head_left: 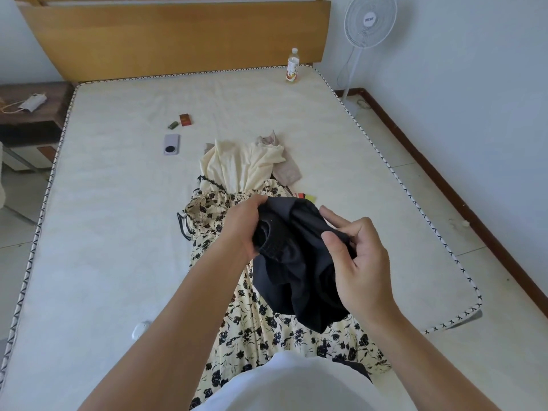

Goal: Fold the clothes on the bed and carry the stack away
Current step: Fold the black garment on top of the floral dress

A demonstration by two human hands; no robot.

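Above floral dress on bed: black garment held bunched, gripped by left hand at waistband, pinched by right hand. Cream top laid beyond.

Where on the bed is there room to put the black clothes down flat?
Bare mattress lies left of the floral dress, below the phone. Another free patch lies right of the cream top, toward the bed's edge. The middle is crowded with clothes.

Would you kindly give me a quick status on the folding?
Both hands, left and right, grip black garment above floral dress. Nothing folded yet. Nothing obstructing.
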